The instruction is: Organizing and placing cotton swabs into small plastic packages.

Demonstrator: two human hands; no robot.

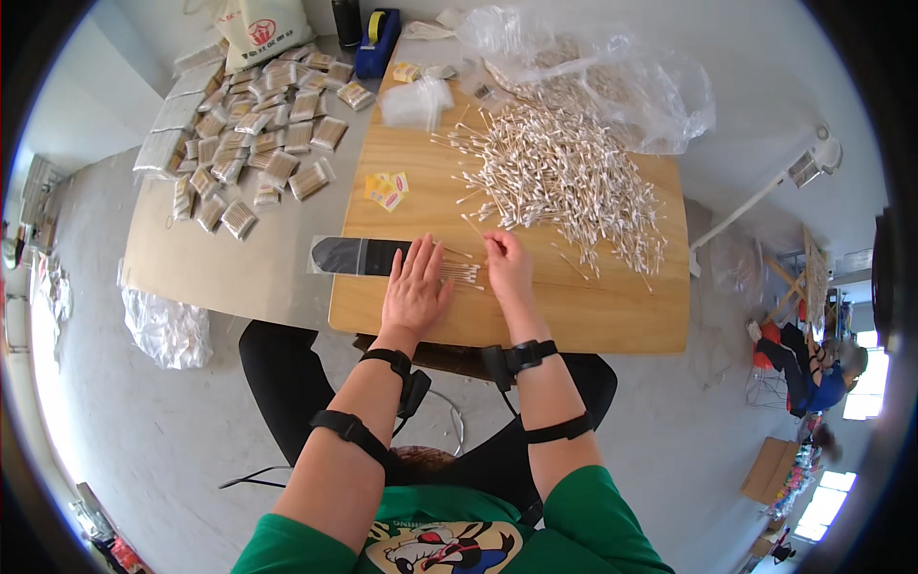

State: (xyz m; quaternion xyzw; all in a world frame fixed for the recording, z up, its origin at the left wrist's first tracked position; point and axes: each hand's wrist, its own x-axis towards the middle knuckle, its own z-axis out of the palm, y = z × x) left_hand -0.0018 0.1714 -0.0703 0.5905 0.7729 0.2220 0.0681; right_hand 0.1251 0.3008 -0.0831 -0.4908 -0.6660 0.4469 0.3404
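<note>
My left hand (416, 285) lies flat with fingers outstretched near the table's front edge. It covers one end of a flat black strip (361, 256) that sits inside or on a clear plastic sleeve. From under its right side stick out several cotton swabs (466, 275), roughly side by side. Just to the right, my right hand (510, 273) has its thumb and fingers pinched around a single swab (472, 226), which points up and left. Beyond both hands spreads a large loose heap of white-tipped cotton swabs (564, 172).
Small yellow cards (386, 189) and a stack of clear bags (418, 102) lie on the wooden table (593, 320). Many packed swab bags (287, 134) cover the left table, beside a blue tape dispenser (378, 43). A large plastic bag (660, 96) lies behind the heap.
</note>
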